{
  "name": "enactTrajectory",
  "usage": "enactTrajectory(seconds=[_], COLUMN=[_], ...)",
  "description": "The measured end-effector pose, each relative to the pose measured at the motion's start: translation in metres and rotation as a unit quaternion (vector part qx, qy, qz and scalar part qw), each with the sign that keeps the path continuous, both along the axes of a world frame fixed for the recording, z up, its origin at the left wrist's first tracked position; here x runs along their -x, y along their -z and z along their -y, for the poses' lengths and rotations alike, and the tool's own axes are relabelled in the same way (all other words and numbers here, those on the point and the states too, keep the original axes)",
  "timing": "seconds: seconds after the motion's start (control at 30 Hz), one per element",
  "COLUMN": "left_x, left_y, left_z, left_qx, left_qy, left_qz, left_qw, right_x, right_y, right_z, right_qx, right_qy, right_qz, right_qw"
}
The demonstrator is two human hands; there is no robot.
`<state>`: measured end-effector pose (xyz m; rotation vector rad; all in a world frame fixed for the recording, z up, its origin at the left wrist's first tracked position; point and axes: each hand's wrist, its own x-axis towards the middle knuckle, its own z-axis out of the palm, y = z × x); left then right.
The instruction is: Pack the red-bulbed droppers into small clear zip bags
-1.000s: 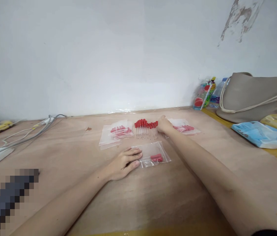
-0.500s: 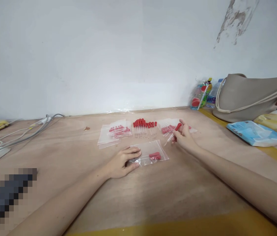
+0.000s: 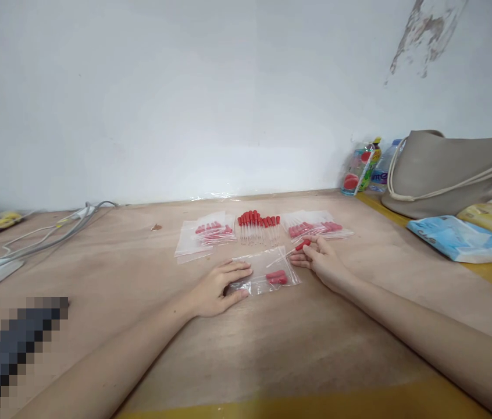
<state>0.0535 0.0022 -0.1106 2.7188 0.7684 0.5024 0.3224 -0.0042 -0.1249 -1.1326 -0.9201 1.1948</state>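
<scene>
My left hand (image 3: 220, 288) lies with fingers apart over the left end of a clear zip bag (image 3: 257, 267), pressing it to the table. Inside the bag are a couple of red-bulbed droppers (image 3: 277, 277), their bulbs toward its right side. Between the thumb and fingers of my right hand (image 3: 322, 260) is a dropper (image 3: 302, 245), held by its red bulb. Its clear tip points left and down, above the bag's upper right part; whether it touches the bag I cannot tell. Behind the bag, several loose droppers (image 3: 255, 220) lie in a row, bulbs toward the wall.
Bags with red-bulbed droppers lie left (image 3: 213, 233) and right (image 3: 311, 227) of the loose row. At the right are a blue tissue pack (image 3: 462, 238), a grey bag (image 3: 451, 169) and bottles (image 3: 359, 169). Cables (image 3: 63, 233) run along the left of the wooden table (image 3: 211, 361).
My right hand has brought the dropper left and down, from beside the right-hand bags to the clear bag's edge. My left hand has stayed on the bag.
</scene>
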Motion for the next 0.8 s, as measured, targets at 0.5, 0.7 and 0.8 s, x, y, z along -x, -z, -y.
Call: enactTrajectory(seconds=[0.5,0.7,0.8], left_x=[-0.001,-0.002,-0.001], left_y=[-0.003,-0.002,-0.001], left_z=[0.002,0.001,0.001], left_qx=[-0.003,-0.004,0.004], left_qy=[-0.006,-0.002,0.0], left_qz=[0.001,0.013,0.011], left_qw=[1.0,1.0,1.0], right_x=[-0.004,0.001,-0.004], right_y=[0.006,0.004,-0.004], right_z=[-0.001,0.002,-0.005], right_qx=[-0.14,-0.113,-0.09], right_qy=[-0.143,-0.158,-0.164], right_qz=[0.361,0.266,0.275], right_qw=[0.911,0.944,0.943])
